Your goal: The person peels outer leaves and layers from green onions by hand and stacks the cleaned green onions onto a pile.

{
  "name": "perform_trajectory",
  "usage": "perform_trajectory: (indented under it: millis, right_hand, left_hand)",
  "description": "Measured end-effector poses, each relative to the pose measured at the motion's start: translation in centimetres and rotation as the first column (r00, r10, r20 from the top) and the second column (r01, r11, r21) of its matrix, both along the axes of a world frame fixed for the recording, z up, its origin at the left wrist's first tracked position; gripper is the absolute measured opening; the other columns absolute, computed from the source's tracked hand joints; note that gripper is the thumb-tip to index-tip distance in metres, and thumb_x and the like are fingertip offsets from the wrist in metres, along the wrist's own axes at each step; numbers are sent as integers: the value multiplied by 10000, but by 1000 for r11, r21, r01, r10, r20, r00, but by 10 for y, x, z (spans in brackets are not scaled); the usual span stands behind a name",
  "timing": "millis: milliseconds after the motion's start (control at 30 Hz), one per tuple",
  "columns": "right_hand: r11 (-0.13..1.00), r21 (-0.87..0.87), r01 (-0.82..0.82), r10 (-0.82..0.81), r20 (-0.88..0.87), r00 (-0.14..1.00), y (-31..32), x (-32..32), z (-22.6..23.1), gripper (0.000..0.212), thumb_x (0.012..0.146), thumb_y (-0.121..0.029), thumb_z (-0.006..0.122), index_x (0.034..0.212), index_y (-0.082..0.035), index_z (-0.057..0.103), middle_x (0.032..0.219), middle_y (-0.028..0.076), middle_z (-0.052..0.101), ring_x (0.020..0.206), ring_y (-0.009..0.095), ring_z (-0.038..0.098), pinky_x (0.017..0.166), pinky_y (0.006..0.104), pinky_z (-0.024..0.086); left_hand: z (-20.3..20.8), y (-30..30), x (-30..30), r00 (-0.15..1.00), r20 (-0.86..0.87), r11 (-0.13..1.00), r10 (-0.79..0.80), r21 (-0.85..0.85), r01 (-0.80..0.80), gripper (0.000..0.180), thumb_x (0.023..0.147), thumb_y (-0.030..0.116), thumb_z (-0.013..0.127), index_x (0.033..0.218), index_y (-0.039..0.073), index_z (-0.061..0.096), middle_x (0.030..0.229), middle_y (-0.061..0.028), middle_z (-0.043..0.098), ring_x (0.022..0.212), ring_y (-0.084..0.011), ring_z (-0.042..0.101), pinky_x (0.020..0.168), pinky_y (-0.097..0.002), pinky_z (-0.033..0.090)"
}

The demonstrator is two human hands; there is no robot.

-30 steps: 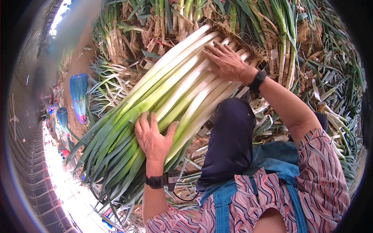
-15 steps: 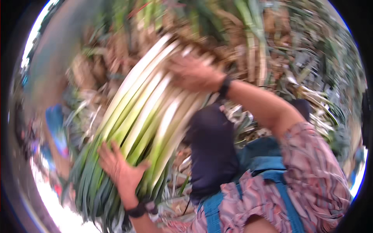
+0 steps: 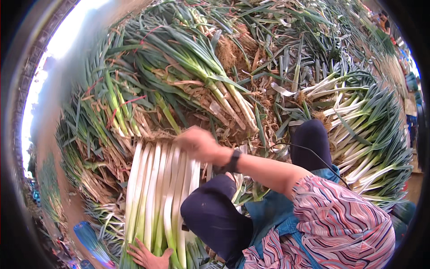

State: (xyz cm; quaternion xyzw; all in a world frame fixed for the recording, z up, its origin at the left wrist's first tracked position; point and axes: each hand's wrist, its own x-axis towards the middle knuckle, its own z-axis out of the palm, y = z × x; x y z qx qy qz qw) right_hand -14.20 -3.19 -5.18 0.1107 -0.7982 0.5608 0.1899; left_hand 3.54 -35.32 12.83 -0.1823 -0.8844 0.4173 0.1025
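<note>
A wide bundle of long green onions lies in front of me, just left of my bent knee. White stalks run side by side, with the roots at the far end and the green leaves at the near end. My left hand rests on the stalks near the leaves, thumb and fingers spread. Over the root ends, at the bundle's far right corner, is my right hand. Motion smears its fingers, so whether they grip any roots does not show.
Tied bunches of untrimmed green onions are heaped beyond the bundle. To my right lies a row of cleaned white-stemmed onions. Loose leaves and dry peelings cover the ground ahead. My dark-trousered knee borders the bundle.
The bundle has gone from slanting to nearly straight ahead and sits lower in view. My left hand stays spread on it; my right hand has moved from the upper stalks to the root ends.
</note>
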Motion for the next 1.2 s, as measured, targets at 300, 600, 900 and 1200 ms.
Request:
perform_trajectory:
  millis: [300, 600, 900, 1200]
  right_hand:
    - [731, 472, 493, -676, 602, 425, 173, 22, -181, 279, 810, -156, 628, 1040, 3, 616, 942, 242, 662, 904, 417, 636, 811, 475, 506]
    - [908, 393, 145, -417, 811, 410, 198, 22, -227, 186, 776, -189, 641, 786, -12, 699, 856, 217, 688, 809, 325, 686, 690, 409, 544]
    - [943, 204, 263, -319, 785, 531, 211, 63, -147, 270, 654, -226, 640, 739, 28, 678, 788, 267, 650, 774, 400, 652, 719, 458, 520]
    - [782, 550, -295, -113, 590, 800, 254, 77, 58, 379, 691, -370, 723, 871, -37, 728, 834, 161, 698, 801, 341, 667, 707, 434, 526]
  left_hand:
    - [-42, 253, -86, 808, 303, -204, -505, 867, -454, 471, 879, 213, 709, 1235, -56, 559, 1191, -175, 631, 1112, -280, 603, 987, -356, 437]
    - [-134, 334, -83, 390, 668, 27, -634, 523, -852, 260, 897, 84, 679, 1114, -51, 635, 951, -62, 686, 836, -95, 603, 754, -242, 491]
    - [-139, 361, -101, 314, 617, -89, -721, 366, -926, 278, 961, 183, 612, 1091, -62, 600, 903, -127, 687, 791, -158, 654, 738, -270, 526]
    - [-156, 365, -88, 289, 696, 307, -657, 598, -741, 306, 953, 217, 632, 1056, -71, 625, 898, -76, 672, 800, -119, 619, 705, -257, 505]
